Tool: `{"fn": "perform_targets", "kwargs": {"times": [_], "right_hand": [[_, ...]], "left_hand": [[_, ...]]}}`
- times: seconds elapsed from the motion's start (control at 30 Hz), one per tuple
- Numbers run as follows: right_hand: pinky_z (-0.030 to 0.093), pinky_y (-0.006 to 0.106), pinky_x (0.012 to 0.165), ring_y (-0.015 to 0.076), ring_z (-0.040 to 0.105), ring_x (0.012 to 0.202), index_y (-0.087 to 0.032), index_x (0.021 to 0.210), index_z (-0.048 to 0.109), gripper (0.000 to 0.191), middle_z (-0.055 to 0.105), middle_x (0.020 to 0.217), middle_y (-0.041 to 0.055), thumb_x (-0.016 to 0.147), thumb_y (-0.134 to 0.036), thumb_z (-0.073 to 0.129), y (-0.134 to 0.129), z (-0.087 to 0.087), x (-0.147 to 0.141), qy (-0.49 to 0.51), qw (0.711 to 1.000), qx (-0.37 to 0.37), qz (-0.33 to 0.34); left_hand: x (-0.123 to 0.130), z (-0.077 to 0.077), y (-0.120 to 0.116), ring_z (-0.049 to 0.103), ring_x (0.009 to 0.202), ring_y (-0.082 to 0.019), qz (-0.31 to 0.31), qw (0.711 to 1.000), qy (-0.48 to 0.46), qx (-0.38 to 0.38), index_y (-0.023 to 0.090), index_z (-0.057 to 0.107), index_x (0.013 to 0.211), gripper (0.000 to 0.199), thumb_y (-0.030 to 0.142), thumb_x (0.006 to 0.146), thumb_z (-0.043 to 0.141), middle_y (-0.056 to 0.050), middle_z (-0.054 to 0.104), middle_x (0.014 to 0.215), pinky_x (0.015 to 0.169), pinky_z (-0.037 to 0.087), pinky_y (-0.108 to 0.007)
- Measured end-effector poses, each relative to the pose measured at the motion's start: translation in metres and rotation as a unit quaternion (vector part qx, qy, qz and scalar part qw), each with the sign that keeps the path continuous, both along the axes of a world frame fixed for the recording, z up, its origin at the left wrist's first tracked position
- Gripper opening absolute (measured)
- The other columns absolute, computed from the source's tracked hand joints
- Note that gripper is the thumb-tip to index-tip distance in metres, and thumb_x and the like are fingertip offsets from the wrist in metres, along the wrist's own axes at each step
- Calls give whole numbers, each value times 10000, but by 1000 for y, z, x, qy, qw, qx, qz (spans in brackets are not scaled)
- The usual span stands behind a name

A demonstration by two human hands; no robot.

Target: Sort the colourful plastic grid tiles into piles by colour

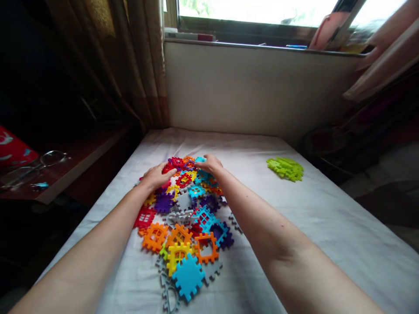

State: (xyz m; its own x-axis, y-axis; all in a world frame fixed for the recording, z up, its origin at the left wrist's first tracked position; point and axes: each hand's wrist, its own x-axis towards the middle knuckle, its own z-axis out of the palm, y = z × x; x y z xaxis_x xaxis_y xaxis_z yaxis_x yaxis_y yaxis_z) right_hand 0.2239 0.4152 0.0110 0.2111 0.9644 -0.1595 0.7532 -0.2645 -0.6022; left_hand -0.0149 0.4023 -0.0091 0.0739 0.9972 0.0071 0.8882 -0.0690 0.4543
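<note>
A long heap of flat plastic tiles with toothed edges lies on a white sheet; a light blue tile (pixel 189 277) and an orange frame tile (pixel 206 247) are at its near end. At the heap's far left edge, my left hand (pixel 157 176) rests beside red tiles (pixel 176 162), fingers apart. My right hand (pixel 211 165) is at the far right edge, touching blue tiles, its fingers partly spread. Neither hand clearly holds a tile. Away to the right sits a separate small pile of lime green tiles (pixel 286 168).
The white sheet (pixel 327 244) covers the bed-like surface, which ends at a wall below a window. On the left, a dark red table (pixel 75 161) carries glasses (pixel 54 158) and a red item (pixel 15 148). Curtains hang at the back left.
</note>
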Motion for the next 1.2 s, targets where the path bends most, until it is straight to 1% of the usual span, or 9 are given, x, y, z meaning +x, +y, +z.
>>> {"fn": "perform_targets", "kwargs": {"times": [0.23,0.47,0.57,0.67,0.73,0.83,0.93,1.03,1.2], "right_hand": [[503,251,649,153,646,680,-186,861,743,109,711,730,14,775,-250,762,-32,23,-2,203,972,-96,63],[478,207,735,114,639,754,-187,798,758,83,739,774,-22,814,-203,678,-107,40,-4,221,937,-81,259],[500,224,773,131,667,817,-212,935,789,162,767,854,-13,812,-234,687,-142,44,9,224,928,-87,285],[522,256,822,155,690,888,-216,1024,789,235,784,971,16,833,-280,668,-169,42,33,248,931,-47,265],[537,286,830,172,700,901,-205,1040,783,257,782,1010,36,853,-302,635,-181,33,50,239,954,10,183],[547,346,894,207,703,980,-214,1046,771,263,773,1053,52,851,-278,606,-196,7,70,170,979,108,40],[523,420,995,245,678,1092,-236,1065,758,279,755,1129,66,810,-255,646,-215,-22,75,90,982,165,-15],[522,444,1019,249,672,1119,-236,1119,736,325,736,1188,82,807,-262,647,-235,-43,71,88,975,204,7],[560,420,983,238,656,1160,-223,1137,720,338,703,1247,104,829,-258,586,-262,-56,68,128,954,271,16]], "left_hand": [[21,32,-28,701,822,-197,-10,975,-204,-85,197,634,1292,646,462,709,725,-78,742,1094,645,531,-272],[-4,65,-106,687,804,-200,-43,936,-280,-210,201,709,1106,650,581,583,786,-63,749,948,562,481,-240],[-30,59,-130,700,863,-241,-63,945,-256,-192,206,719,1106,656,660,633,711,-72,758,947,644,531,-294],[-58,46,-134,681,1061,-283,-11,985,-165,-40,223,718,1130,572,636,763,572,-87,748,1110,869,550,-364],[-69,33,-130,600,1247,-319,61,996,-35,62,220,714,1141,511,552,785,560,-112,686,1293,1038,483,-418],[-65,13,-131,545,1329,-341,72,995,49,56,170,667,1223,538,505,833,507,-174,633,1375,1123,407,-491],[-43,-2,-147,578,1300,-316,35,999,-4,41,158,519,1411,669,559,879,462,-177,629,1382,1104,432,-474],[-20,-6,-175,579,1306,-270,-38,994,-92,47,178,392,1512,758,624,901,428,-152,597,1431,1104,444,-425],[6,-3,-233,290,1515,-329,-172,978,-50,107,239,393,1534,863,704,823,549,-147,319,1643,1219,254,-547]]}}
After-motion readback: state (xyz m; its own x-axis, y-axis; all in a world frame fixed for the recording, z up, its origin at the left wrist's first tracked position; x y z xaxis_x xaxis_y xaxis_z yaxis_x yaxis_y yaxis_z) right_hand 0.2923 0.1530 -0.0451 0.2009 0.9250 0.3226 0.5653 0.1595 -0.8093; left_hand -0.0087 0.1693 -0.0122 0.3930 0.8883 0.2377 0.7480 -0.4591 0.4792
